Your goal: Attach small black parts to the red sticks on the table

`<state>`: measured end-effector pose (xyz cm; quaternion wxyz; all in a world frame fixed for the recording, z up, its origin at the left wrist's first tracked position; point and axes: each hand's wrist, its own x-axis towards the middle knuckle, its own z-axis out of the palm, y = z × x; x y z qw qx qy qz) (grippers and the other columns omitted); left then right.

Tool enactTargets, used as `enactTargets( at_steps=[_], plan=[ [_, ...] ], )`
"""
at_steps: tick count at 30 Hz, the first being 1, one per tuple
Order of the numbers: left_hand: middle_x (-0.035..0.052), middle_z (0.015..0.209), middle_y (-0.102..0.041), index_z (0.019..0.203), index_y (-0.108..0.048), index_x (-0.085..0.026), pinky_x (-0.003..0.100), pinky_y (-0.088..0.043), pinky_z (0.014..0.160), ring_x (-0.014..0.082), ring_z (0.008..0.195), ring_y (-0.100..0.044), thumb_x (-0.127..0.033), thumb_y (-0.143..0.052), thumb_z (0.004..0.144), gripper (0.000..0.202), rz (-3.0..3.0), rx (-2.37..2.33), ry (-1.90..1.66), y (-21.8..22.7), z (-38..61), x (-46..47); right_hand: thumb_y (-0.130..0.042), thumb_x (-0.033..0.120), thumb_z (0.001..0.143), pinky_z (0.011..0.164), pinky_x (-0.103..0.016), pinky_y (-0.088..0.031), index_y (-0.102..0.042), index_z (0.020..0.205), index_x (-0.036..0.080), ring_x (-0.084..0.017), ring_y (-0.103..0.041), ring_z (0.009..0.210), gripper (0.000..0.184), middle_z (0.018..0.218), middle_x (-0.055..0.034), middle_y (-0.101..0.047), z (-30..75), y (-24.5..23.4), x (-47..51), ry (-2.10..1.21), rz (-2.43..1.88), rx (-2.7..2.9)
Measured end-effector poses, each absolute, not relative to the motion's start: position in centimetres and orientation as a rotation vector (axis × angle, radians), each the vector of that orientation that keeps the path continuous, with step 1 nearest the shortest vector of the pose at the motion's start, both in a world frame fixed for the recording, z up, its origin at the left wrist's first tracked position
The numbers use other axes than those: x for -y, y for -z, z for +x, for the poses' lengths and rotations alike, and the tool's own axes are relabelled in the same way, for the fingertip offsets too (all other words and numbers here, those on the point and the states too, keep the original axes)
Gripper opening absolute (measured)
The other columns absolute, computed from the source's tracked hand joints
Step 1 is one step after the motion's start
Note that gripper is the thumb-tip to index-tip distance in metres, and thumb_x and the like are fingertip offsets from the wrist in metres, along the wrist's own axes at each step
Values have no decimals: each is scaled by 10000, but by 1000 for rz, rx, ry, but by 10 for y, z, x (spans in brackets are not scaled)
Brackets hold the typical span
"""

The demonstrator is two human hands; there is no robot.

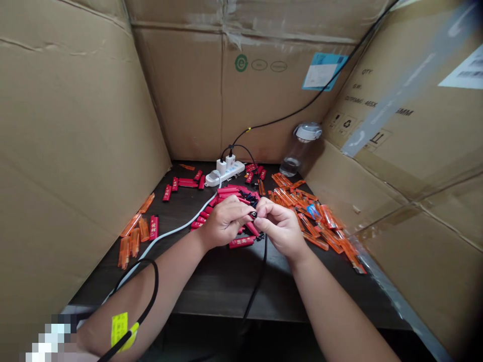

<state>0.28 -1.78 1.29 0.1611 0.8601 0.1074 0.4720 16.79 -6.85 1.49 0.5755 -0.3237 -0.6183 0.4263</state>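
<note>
Evidently, the left hand (226,221) is pinching a small dark piece (253,214), and the right hand (282,230) is gripping it from the other side, just over the red casings (241,242). Fingers are covering most of it, so a loose pinch could be dropping it into that clutter; the black cable (265,254), running below, could be snagging a wrist.

A small, dark piece with a pale, rounded end (254,214) sits between the fingertips of the left hand (227,221) and right hand (280,225), raised above the table; its far side is hidden. Beneath and behind it lies a loose heap of slim, red, oblong pieces (242,242), pointing various ways, some marked with pale characters.
</note>
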Motion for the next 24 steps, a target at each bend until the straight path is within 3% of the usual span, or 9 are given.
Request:
enactTargets(
  at_steps=[6, 11, 16, 19, 24],
  plan=[
    [66, 851, -669, 886, -673, -167, 312, -439, 744, 157, 764, -542, -245, -461, 905, 227, 2603, -700, -1277, -5, 0, 4, -727, 318, 708, 536, -238, -505, -525, 758, 198, -81, -532, 584, 241, 806, 17, -534, 170, -11, 55, -1098, -786, 1006],
    [71, 908, -621, 829, -703, -203, 309, -449, 700, 194, 852, -525, -267, -518, 870, 200, 2713, -1209, -1062, 7, -5, -8, -819, 286, 586, 575, -230, -574, -562, 725, 173, -107, -637, 605, 313, 656, 38, -568, 174, 5, 32, -1149, -913, 715],
    [64, 872, -586, 820, -707, -222, 308, -451, 675, 194, 833, -529, -245, -540, 853, 172, 2759, -1186, -848, 13, -3, -8, -847, 242, 526, 737, -279, -599, -599, 676, 157, -168, -698, 757, 302, 676, 3, -636, 167, 17, 14, -1126, -916, 628],
    [61, 948, -574, 839, -714, -231, 307, -460, 681, 188, 841, -550, -280, -535, 859, 186, 2786, -1172, -788, 12, -4, -7, -825, 237, 559, 817, -296, -578, -641, 748, 139, -181, -697, 843, 281, 769, -40, -688, 165, 19, 10, -1100, -1012, 722],
    [69, 1062, -539, 998, -683, -229, 300, -482, 746, 165, 852, -574, -320, -483, 891, 244, 2659, -1107, -1001, 4, -5, -2, -776, 281, 635, 783, -332, -585, -647, 825, 136, -196, -704, 820, 272, 827, -57, -697, 169, 14, 20, -957, -1088, 833]
  ],
)
